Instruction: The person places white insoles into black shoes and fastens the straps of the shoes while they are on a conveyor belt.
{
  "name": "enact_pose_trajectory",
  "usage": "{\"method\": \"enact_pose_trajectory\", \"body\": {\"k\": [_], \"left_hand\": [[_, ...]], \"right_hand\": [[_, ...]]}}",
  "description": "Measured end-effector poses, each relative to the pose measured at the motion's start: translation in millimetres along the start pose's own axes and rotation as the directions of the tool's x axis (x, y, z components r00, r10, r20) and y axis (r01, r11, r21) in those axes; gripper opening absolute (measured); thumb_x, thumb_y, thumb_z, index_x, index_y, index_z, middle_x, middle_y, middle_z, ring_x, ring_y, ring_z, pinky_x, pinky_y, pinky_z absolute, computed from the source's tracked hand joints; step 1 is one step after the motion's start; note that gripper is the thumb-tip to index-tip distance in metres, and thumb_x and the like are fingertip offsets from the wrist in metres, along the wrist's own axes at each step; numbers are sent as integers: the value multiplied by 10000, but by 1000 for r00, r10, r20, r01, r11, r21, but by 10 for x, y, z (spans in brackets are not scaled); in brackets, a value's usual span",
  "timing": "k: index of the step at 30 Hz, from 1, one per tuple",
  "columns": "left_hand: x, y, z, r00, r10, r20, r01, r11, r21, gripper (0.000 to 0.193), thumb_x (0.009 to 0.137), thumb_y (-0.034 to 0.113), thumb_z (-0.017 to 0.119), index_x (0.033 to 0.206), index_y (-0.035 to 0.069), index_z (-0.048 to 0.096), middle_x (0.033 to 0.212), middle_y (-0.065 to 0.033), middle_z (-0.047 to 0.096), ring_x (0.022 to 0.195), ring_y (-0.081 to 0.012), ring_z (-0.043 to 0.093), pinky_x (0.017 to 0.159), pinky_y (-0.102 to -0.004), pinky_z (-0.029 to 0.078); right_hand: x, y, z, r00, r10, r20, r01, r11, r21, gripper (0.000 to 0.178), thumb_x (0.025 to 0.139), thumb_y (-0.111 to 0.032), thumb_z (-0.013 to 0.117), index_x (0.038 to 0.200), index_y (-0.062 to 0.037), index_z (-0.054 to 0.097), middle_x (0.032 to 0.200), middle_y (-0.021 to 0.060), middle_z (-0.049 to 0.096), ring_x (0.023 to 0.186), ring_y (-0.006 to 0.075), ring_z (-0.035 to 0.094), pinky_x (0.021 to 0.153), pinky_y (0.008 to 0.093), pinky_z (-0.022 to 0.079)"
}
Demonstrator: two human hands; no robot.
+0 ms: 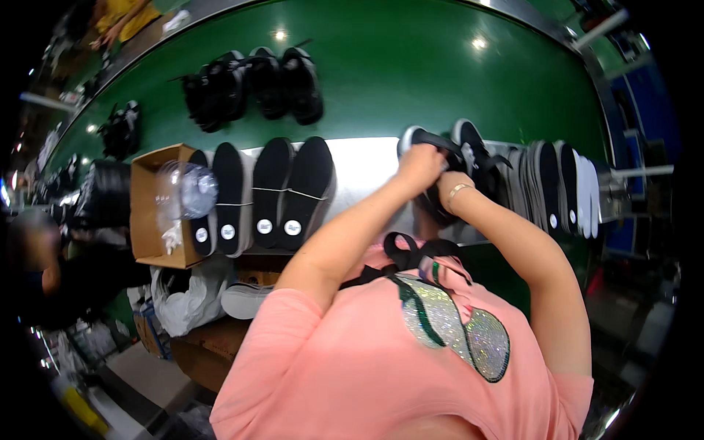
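A black shoe [413, 137] with a pale rim stands in front of me, toe pointing away. My left hand [423, 166] is closed on its upper, by the opening. Lower down, at the shoe's heel end, my right hand [453, 189] curls against the same shoe; its fingertips are partly hidden. Just to the right stands a second black shoe [469, 139] with loose dark laces, partly covered by my right hand and forearm. Whether an insole is inside either shoe cannot be seen.
Bundled black insoles [273, 176] lie left of my hands, beside a cardboard box [152, 209] holding clear plastic. A row of grey, black and white insoles [546, 183] stands at right. More black shoes [268, 84] rest on the green table [396, 66]. Another person [128, 22] is at far left.
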State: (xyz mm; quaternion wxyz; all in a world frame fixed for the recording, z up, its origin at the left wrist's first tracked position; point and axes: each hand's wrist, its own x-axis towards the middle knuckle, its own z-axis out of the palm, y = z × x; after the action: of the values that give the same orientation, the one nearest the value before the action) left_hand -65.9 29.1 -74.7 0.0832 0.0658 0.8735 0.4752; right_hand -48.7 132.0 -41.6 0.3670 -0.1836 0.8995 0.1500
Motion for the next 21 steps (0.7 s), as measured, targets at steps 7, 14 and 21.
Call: {"method": "enact_pose_trajectory", "body": {"k": [7, 14, 21], "left_hand": [[-63, -11, -54, 998, 68, -13, -69, 997, -34, 195, 733, 54, 476, 874, 33, 609, 831, -171, 621, 780, -346, 591, 693, -387, 470], [-35, -23, -16, 999, -31, 37, 34, 997, -73, 174, 766, 56, 477, 895, 25, 590, 821, -154, 612, 790, -300, 586, 709, -344, 457], [-50, -97, -86, 972, -76, 223, 179, 856, -485, 135, 801, 135, 530, 835, 26, 601, 715, -39, 573, 659, -143, 504, 586, -279, 408]], "right_hand": [[-248, 39, -164, 987, -95, 129, 101, 994, -41, 234, 718, -142, 565, 912, -64, 669, 972, 121, 639, 896, 238, 623, 705, 331, 504], [-407, 165, 175, 979, -200, 39, 188, 960, 206, 258, 735, -203, 513, 896, -19, 595, 866, 165, 630, 881, 298, 596, 806, 410, 400], [-185, 320, 308, 999, 13, -32, 34, -252, 967, 349, 813, -233, 573, 1054, 16, 534, 939, 109, 592, 812, 181, 582, 739, 280, 457]]}}
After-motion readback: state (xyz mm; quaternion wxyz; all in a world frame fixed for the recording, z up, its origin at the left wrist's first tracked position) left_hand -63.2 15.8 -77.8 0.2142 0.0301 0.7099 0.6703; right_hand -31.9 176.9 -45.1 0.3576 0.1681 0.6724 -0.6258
